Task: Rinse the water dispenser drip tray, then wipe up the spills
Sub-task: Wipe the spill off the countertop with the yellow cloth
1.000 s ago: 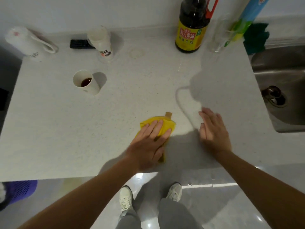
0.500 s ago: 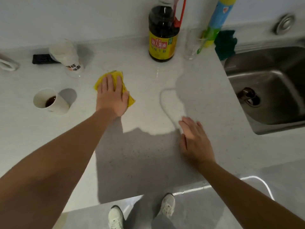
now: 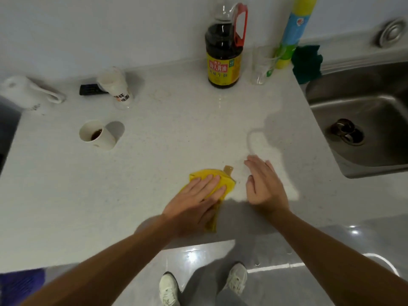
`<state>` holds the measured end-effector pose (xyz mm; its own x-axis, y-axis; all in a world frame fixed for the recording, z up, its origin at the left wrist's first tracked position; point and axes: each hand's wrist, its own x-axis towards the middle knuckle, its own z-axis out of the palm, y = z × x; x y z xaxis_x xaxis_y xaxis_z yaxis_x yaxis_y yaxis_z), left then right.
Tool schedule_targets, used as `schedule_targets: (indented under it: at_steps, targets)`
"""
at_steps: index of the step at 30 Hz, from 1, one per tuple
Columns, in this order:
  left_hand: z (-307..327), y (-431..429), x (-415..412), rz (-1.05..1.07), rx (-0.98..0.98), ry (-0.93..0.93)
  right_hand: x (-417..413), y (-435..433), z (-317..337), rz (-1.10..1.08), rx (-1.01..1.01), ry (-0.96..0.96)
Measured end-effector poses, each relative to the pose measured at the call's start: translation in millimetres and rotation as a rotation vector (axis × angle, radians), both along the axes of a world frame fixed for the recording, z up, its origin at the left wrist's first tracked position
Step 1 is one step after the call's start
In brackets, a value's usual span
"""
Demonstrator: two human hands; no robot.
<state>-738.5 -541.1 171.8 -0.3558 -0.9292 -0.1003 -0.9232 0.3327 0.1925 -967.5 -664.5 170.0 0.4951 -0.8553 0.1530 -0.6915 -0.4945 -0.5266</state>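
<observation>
A yellow cloth (image 3: 225,178) with a small brown tag lies on the white countertop (image 3: 176,133) near its front edge. My left hand (image 3: 194,204) presses flat on the cloth with straight fingers and covers most of it. Just to the right, my right hand (image 3: 263,184) rests flat on the bare counter, fingers straight, holding nothing. A thin wet outline (image 3: 251,140) curves on the counter beyond my right hand. No drip tray shows in view.
A paper cup (image 3: 97,135) with dark liquid stands at the left. At the back are a white jug (image 3: 24,93), a plastic cup (image 3: 117,89), a soy sauce bottle (image 3: 223,56), a clear glass (image 3: 261,65) and a green cloth (image 3: 306,62). The steel sink (image 3: 364,120) lies right.
My left hand slid the yellow cloth from the back of the counter near the plastic cup down to the front edge, beside my right hand, which stayed flat on the counter.
</observation>
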Motion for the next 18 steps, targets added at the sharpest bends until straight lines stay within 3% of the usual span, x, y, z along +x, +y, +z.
schedule_targets:
  at_steps: [4, 8, 13, 18]
  targets:
    - [7, 61, 10, 0.177, 0.017, -0.015, -4, 1, -2, 0.054, 0.014, 0.140]
    - [17, 82, 23, 0.558, 0.023, 0.065, -7, 4, 0, 0.090, 0.041, 0.223]
    - [14, 23, 47, 0.946, 0.062, -0.009, -1, 3, -4, 0.074, 0.013, 0.253]
    - [1, -65, 94, 1.057, 0.011, -0.042, 14, -22, -7, 0.065, -0.183, 0.140]
